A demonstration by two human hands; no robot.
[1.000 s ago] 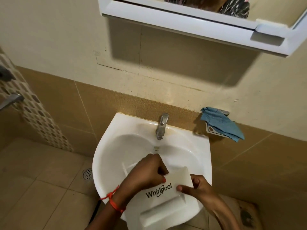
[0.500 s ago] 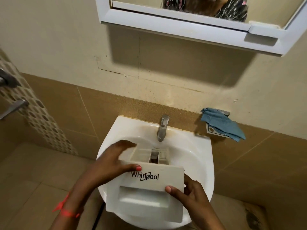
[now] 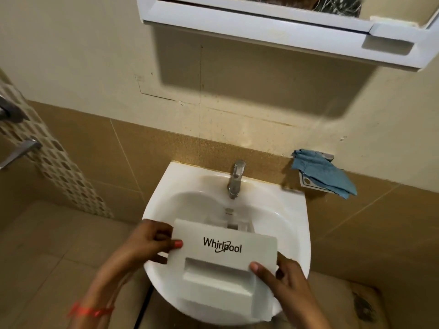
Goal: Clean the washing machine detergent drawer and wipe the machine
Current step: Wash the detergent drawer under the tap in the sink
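right hand (image 3: 287,279) grips the drawer (image 3: 225,262) at its near right corner, thumb on the front panel, fingers curled behind. left hand (image 3: 147,243) pinches the left edge, thumb on top. drawer is held over the near rim of the sink (image 3: 166,186), compartments pointing at the tap (image 3: 235,179). no stream visible. advice: bring compartments under the spout first; wet plastic likely slips, so grip firmly. cloth (image 3: 325,174) hangs beyond the far right corner.
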